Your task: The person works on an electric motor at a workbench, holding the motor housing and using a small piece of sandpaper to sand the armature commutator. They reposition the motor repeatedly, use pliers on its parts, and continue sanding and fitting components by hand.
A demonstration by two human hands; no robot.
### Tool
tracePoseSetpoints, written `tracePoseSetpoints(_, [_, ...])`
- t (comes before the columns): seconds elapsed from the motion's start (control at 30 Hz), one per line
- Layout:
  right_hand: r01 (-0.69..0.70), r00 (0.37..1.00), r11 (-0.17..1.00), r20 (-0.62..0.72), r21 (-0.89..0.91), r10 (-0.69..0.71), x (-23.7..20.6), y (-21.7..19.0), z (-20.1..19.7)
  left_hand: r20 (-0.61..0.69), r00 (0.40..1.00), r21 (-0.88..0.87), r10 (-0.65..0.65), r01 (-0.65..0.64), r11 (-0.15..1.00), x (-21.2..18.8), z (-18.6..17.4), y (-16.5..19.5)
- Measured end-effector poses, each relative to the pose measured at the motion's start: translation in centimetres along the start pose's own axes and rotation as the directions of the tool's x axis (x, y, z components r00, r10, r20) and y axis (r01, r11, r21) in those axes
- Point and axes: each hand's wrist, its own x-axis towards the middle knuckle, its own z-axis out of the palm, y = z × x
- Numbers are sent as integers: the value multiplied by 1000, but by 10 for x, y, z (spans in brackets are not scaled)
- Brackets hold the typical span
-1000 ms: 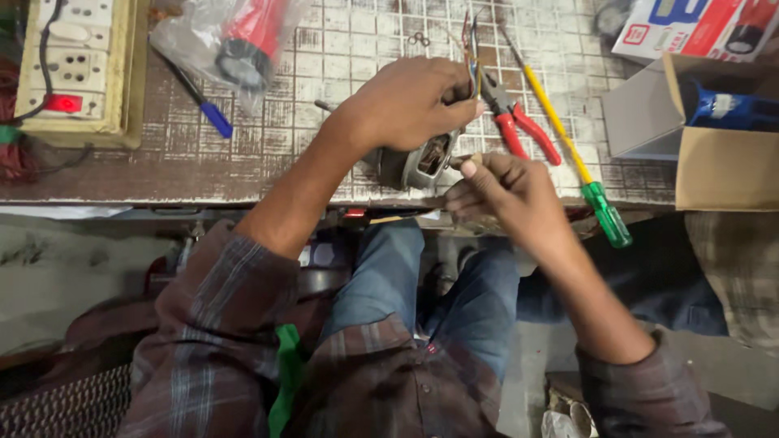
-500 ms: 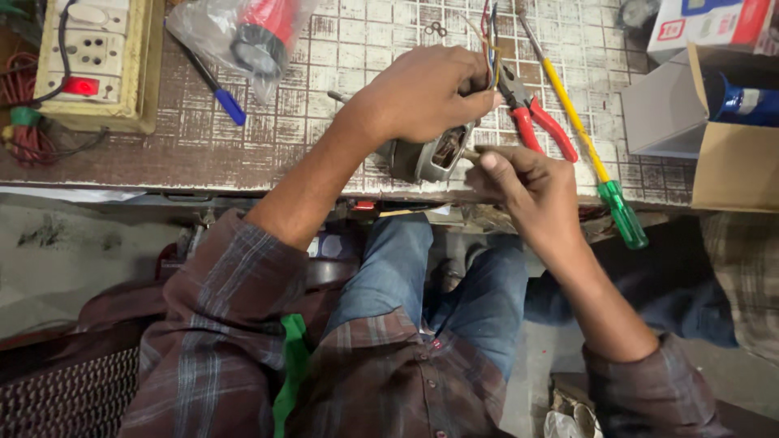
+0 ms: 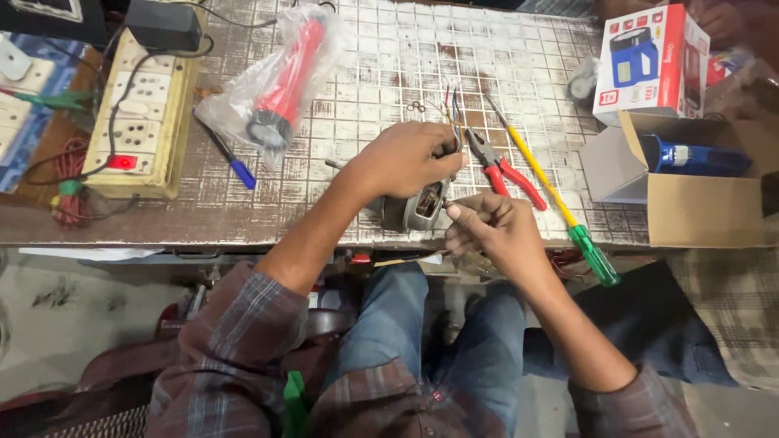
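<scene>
Heads up: you've got that small grey motor (image 3: 418, 209) sitting right at the near edge of the counter (image 3: 381, 73), your left hand (image 3: 410, 158) curled over the top of it with the fingers pinching its thin coloured wires (image 3: 451, 109). Your right hand (image 3: 495, 231) is closed in a pinch at the motor's side, around the shaft end as far as I can tell.

What I'd worry about: the motor is so near the lip that a hard tug or twist could tip it off into your lap. Those wires look skinny, so pulling on them to steady the thing could snap one at the joint. Also the red-handled pliers (image 3: 503, 166) and the yellow screwdriver with the green handle (image 3: 560, 211) lie just beside your right wrist, and the screwdriver's handle hangs past the edge, so an elbow bump sends it down.

Hard to see: your left palm covers most of the motor's top, and whatever your right fingers actually pinch is too small to make out.
</scene>
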Motion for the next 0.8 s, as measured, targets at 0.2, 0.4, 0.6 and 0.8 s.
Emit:
tracePoseSetpoints(0.2, [670,635,424,174,-609,-753,-6,8,-2,10,1000,-3,11,-11,1000,0,0,-1])
tracePoseSetpoints(0.4, [177,980,970,-59,-168,-189,-3,2,2,-4,1000,12,11,-11,1000,1,3,-4])
tracePoseSetpoints(0.6, [550,766,629,32,-550,-642,-16,4,-3,-4,999,17,44,-44,999,2,6,-12])
tracePoseSetpoints(0.8, [469,854,788,-24,-399,-520,-16,-1,-2,-50,993,78,109,-105,991,1,9,-15])
